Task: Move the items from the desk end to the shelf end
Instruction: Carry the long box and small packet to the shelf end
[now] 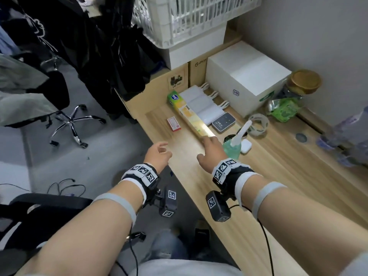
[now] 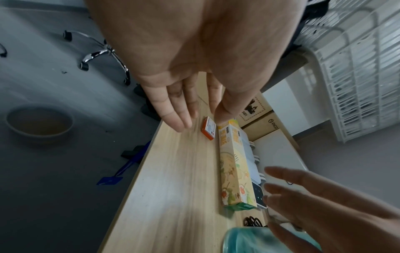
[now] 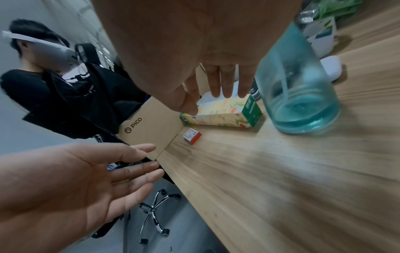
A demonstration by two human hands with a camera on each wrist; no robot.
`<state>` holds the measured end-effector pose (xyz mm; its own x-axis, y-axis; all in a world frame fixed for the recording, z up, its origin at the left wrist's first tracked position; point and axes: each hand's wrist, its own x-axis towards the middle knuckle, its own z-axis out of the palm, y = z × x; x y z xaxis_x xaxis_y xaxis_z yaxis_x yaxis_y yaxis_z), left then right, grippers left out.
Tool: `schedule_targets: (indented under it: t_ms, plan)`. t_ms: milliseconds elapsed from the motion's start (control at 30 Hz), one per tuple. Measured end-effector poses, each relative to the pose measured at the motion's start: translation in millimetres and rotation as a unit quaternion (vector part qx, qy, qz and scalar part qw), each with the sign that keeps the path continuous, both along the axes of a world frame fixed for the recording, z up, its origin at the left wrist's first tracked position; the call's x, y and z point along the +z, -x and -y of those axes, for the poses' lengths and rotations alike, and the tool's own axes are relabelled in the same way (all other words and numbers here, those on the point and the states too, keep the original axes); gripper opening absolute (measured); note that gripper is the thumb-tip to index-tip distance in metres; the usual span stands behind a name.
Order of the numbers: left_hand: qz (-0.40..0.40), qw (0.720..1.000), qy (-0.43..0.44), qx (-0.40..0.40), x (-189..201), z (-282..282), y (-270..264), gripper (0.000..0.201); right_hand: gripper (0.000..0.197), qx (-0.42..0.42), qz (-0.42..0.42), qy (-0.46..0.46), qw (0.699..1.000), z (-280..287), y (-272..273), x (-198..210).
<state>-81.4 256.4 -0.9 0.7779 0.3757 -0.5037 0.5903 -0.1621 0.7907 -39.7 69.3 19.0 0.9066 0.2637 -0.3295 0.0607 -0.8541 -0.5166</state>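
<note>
Both forearms reach over the wooden desk [image 1: 258, 176]. Left hand [image 1: 158, 155] hovers at the desk's front edge, fingers loosely spread, holding nothing. Right hand [image 1: 212, 153] is released too, straight fingertips at the near end of the long yellow box [image 1: 191, 114], at its 12 o'clock. At its 3 o'clock stands a blue pump bottle [image 1: 234, 145]. A small red box [image 1: 174, 124] lies at 11 o'clock.

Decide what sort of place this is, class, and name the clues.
Probably an office or lab storeroom corner: a wooden desk against the wall, stacked cardboard boxes with a white plastic crate on top, and a swivel chair on the grey floor.
</note>
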Motion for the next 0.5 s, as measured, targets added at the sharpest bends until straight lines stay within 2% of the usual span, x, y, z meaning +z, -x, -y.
schedule_targets:
  t_ms: [233,333,500]
  plan:
    - [-0.049,0.998,0.005,-0.045,-45.3,-5.2,-64.8,0.088,0.079,-0.044,0.044,0.077,0.995,-30.4,-44.4,-27.8]
    - [-0.032,0.995,-0.024,-0.091,-59.9,-13.5,-95.2,0.092,0.081,-0.057,0.059,0.091,0.992,-39.7,-68.6,-42.2]
    - [0.002,0.976,-0.148,-0.159,-77.2,-27.1,-144.7,0.094,0.082,-0.086,0.028,0.119,0.989,-44.3,-92.8,-67.4]
